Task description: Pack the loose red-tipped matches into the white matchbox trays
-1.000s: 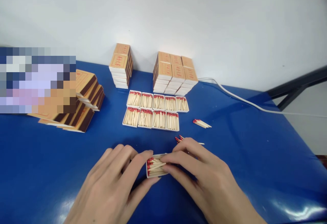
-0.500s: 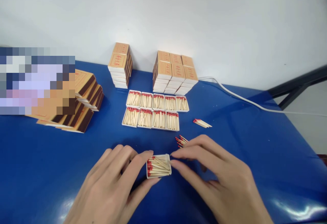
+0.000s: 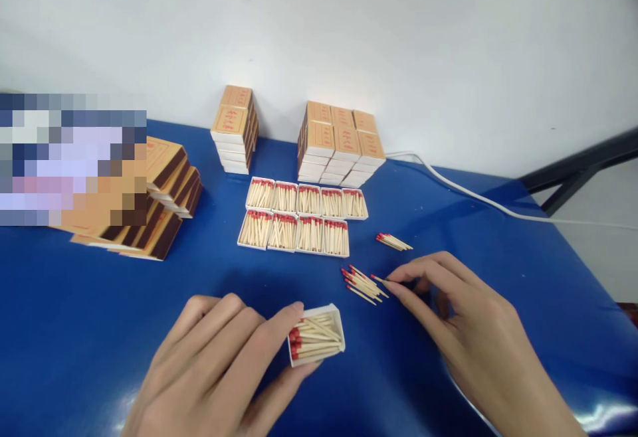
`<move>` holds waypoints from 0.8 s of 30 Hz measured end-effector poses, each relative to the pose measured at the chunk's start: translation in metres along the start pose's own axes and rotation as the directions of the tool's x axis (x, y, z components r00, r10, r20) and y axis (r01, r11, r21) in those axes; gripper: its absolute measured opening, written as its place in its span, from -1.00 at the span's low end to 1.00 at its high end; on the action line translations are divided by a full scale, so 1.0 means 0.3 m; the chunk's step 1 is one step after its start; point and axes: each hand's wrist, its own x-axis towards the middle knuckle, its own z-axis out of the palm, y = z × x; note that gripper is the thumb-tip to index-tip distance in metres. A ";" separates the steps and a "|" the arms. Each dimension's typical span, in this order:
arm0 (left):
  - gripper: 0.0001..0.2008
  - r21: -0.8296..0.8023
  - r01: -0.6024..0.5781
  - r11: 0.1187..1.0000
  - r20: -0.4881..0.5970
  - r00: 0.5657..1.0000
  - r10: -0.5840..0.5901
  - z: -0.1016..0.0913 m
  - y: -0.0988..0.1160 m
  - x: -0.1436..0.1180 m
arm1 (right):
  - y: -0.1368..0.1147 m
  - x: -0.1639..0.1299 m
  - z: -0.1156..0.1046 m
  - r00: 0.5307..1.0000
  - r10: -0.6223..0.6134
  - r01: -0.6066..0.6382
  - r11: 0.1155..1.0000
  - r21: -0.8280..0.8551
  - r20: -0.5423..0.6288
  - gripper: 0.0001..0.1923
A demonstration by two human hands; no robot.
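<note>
Between thumb and forefinger, my left hand (image 3: 219,357) grips a white matchbox tray (image 3: 341,328), slightly tilted, with red-headed matches (image 3: 316,336) lying sideways in it. My right hand (image 3: 448,311) is to the right, its thumb and forefinger pinched on a single match (image 3: 377,278) whose red head points left. Right beside that match, a small loose pile of matches (image 3: 363,283) lies on the blue table. Another little bunch of matches (image 3: 393,242) rests farther back.
Two rows of filled matchbox trays (image 3: 309,233) lie beyond my hands. Stacked matchboxes (image 3: 341,141) and a narrower stack (image 3: 234,128) stand by the wall. More matchboxes (image 3: 164,191) pile up at left, partly behind a blurred patch. A white cable (image 3: 463,188) crosses the table's back right.
My right hand has moved away from the tray, rightward to the loose pile, and now pinches one match. My left hand has shifted the tray slightly right and tilted it.
</note>
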 end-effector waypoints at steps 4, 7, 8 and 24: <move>-0.57 0.056 -0.031 0.998 0.055 0.998 0.028 0.008 -0.011 0.011 | -0.015 0.006 0.009 1.000 0.002 -0.002 1.000 0.002 -0.031 -0.78; -0.54 0.059 -0.027 0.998 0.062 0.998 0.023 0.015 -0.004 0.022 | -0.041 0.008 0.021 1.000 0.007 -0.007 1.000 0.018 -0.024 -0.77; -0.56 0.063 -0.026 0.998 0.065 0.998 0.022 0.016 0.000 0.026 | -0.051 0.008 0.027 1.000 0.008 -0.008 1.000 0.027 -0.014 -0.74; -0.63 0.103 0.083 0.991 0.059 0.994 -0.089 0.046 0.048 -0.014 | -0.108 -0.004 0.026 0.979 -0.120 0.086 0.977 0.197 0.165 -0.87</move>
